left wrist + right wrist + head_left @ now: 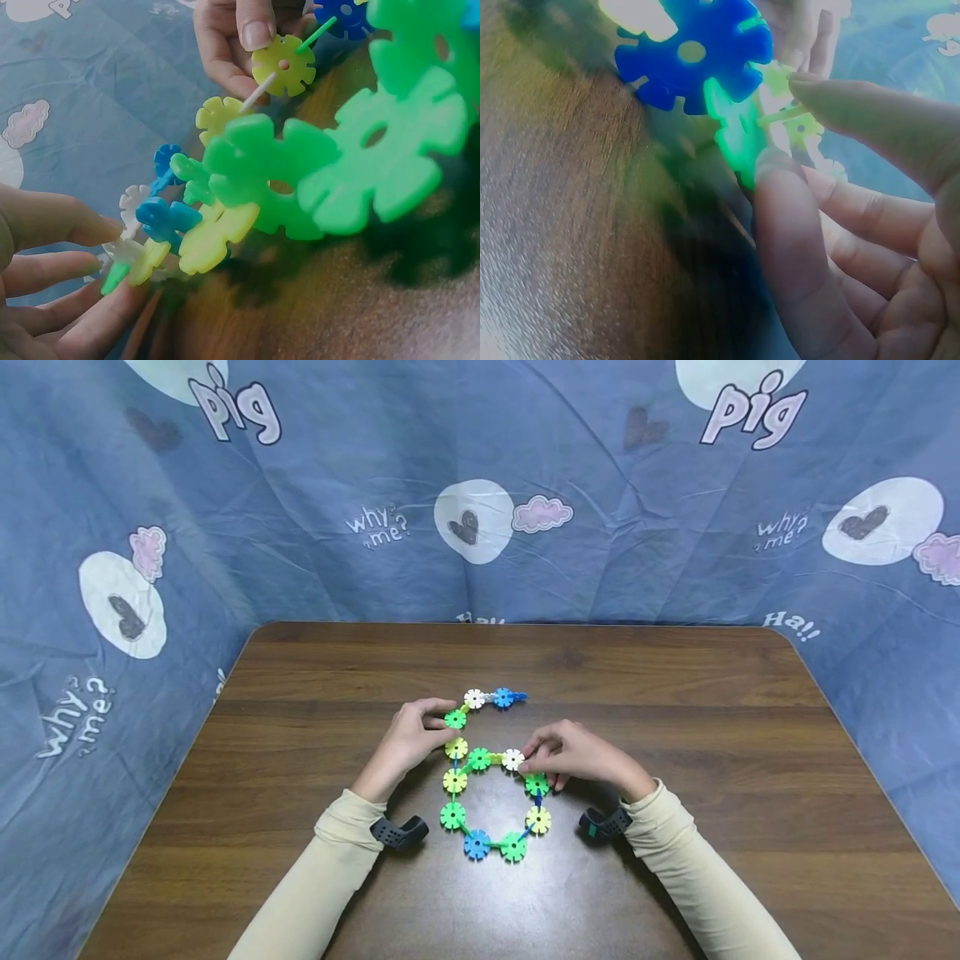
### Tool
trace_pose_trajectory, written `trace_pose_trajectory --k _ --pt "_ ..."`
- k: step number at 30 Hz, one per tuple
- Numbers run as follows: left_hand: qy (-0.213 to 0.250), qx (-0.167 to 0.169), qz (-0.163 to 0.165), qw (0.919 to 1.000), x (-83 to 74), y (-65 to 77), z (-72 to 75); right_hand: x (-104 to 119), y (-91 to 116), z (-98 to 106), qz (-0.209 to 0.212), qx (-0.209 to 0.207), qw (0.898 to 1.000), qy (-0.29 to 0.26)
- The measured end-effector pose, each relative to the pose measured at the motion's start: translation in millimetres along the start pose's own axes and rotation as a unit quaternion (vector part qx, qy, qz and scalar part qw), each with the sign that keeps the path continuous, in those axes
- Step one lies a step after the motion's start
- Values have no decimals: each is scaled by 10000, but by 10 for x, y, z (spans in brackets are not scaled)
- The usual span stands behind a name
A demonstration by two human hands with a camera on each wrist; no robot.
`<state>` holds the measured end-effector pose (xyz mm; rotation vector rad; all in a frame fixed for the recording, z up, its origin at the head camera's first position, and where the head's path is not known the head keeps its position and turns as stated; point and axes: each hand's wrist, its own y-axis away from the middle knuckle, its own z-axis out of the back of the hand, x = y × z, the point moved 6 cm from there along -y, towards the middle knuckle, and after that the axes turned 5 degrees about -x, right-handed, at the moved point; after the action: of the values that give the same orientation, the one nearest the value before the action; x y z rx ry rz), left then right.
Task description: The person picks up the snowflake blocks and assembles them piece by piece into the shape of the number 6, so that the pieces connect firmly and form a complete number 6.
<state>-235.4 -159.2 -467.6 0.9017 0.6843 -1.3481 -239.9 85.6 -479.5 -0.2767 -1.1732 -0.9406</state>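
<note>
Notched plastic snowflake discs in green, yellow, white and blue are joined into a chain (453, 816). It lies as a closed loop with a curved tail at the upper left, much like a 6. At the tail, my left hand (408, 735) has thumb and forefinger on either side of a green disc (455, 719), holding the chain there. My right hand (581, 756) pinches the loop's upper right, between a white disc (513, 760) and a green one (537, 785). The right wrist view shows the thumb against a green disc (735, 127), beside a large blue disc (727, 52).
A brown wood-grain table (300, 668) carries the chain. Behind and beside it hangs a blue printed cloth (315, 468). The tail ends in a blue disc (503, 697) beyond the hands. Dark bands (400, 833) sit at both wrists.
</note>
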Motion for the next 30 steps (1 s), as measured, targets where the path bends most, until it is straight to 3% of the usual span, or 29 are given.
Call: trace_pose_trajectory --k 20,26,30 --pt "171 -180 -14 9997 32 -7 -6 -3 -16 -15 0 -34 10000 -41" --pt "305 56 -140 9994 39 -15 -22 -12 -11 -25 -24 -27 10000 -69" --pt "212 77 -340 9992 73 23 39 -24 39 11 114 -423 9990 -22"
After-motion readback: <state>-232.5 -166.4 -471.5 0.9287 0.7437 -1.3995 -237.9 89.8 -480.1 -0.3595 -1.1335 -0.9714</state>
